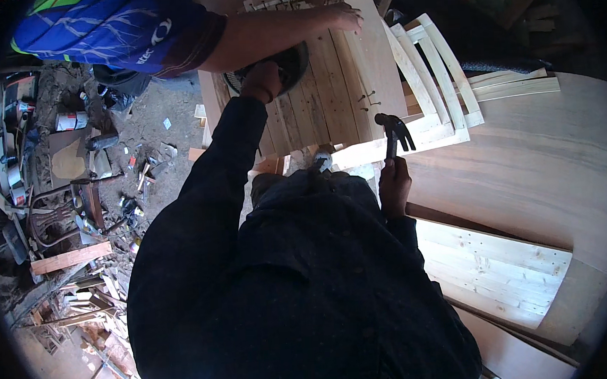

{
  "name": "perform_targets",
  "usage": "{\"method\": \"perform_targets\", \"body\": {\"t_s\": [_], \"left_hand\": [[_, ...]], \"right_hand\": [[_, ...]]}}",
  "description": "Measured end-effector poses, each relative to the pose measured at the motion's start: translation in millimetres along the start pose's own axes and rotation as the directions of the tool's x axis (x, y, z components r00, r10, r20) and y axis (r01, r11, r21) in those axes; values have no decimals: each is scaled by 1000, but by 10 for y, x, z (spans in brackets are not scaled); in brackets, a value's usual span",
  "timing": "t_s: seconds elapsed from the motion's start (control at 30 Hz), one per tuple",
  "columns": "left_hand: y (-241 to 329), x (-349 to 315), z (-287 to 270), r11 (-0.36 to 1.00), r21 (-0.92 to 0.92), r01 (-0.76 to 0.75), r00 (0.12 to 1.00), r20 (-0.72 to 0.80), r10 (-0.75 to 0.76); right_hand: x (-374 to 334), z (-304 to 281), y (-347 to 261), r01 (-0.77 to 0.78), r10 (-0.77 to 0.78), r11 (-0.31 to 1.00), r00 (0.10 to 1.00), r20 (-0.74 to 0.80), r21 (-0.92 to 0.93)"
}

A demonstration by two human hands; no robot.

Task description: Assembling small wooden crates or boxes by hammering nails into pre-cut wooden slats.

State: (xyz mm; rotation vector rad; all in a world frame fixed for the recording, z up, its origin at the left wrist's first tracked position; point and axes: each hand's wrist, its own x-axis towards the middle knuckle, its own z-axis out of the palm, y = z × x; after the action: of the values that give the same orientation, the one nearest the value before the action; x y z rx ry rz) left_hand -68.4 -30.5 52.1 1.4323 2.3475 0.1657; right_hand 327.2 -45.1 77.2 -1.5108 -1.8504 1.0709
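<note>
My right hand (393, 184) is closed around the handle of a claw hammer (391, 130), held head up at the near right corner of a plank panel (321, 84). My left hand (262, 81) reaches into a round dark bowl (302, 71) on that panel; its fingers and the bowl's contents cannot be made out. A few loose nails (370, 101) lie near the panel's right edge. From the upper left, another person's bare forearm (273, 35), below a blue sleeve (127, 33), stretches across the panel. That person's hand (345, 18) rests near its far side.
Curved wooden frames (442, 77) lean together right of the panel. Large plywood sheets (517, 155) and a joined plank board (496, 264) lie on the right. Wood scraps (71, 259), tins (71, 121) and debris litter the ground at left.
</note>
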Motion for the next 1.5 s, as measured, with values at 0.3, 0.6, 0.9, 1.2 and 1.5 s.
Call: {"method": "perform_targets", "body": {"t_s": [0.3, 0.6, 0.9, 1.2, 1.5], "left_hand": [[-188, 384, 291, 989, 113, 93, 996, -25, -91], [-89, 368, 231, 987, 159, 22, 1000, -20, -19], [98, 263, -76, 992, 112, 49, 996, 72, -58], [-98, 235, -404, 962, 263, 69, 984, 142, -109], [310, -905, -1249, 779, -620, -91, 969, 126, 213]], "right_hand": [[5, 107, 40, 29, -29, 999, 1000, -8, 18], [-13, 75, -64, -20, 27, 985, 999, -38, 172], [-35, 112, 191, -79, 92, 974, 995, -50, 214], [-134, -7, 197, -184, 197, 942, 980, -18, 282], [-185, -88, 223, -231, 252, 920, 967, -29, 316]]}}
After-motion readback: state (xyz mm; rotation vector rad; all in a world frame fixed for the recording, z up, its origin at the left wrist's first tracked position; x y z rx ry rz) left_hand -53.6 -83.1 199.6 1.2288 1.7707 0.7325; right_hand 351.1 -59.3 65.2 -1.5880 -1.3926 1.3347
